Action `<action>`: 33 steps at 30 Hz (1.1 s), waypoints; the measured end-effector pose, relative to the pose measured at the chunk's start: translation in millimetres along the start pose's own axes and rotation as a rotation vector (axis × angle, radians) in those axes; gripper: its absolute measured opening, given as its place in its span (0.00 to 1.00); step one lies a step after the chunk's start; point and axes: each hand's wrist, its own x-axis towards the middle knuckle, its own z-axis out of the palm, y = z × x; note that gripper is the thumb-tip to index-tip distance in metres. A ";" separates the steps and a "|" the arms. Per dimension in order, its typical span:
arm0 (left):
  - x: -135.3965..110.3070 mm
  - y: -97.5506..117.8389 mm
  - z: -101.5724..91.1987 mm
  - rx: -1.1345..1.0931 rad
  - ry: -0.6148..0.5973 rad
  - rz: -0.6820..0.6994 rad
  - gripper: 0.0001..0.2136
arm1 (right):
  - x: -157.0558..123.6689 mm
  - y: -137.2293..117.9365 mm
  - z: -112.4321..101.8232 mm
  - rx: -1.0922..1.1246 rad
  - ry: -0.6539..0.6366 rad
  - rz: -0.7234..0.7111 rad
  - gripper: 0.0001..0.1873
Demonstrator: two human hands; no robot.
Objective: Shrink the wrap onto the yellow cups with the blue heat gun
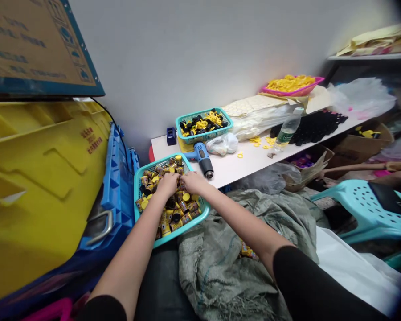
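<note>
A teal basket full of several small bottles with yellow caps and printed labels rests in front of me. Both my hands are down in the pile, close together. My left hand lies knuckles-up on the bottles, fingers curled into them. My right hand sits beside it, fingers also bent down among the bottles. What the fingers hold is hidden by the hands themselves.
A blue heat gun lies on the white table just behind the basket. A second teal basket, a water bottle, a pink tray, yellow crates at left, a teal chair at right.
</note>
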 end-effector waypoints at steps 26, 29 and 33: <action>-208.0 26.4 -30.3 -1.219 0.369 -0.310 0.25 | -100.8 -79.8 -49.6 0.337 -0.317 -0.030 0.26; -228.0 49.6 -37.0 -1.375 0.339 -0.252 0.21 | -150.3 -94.1 -55.8 0.902 -0.222 0.010 0.28; -240.7 65.8 -41.8 -1.428 0.400 -0.167 0.17 | -180.1 -97.8 -55.3 1.108 0.001 0.118 0.26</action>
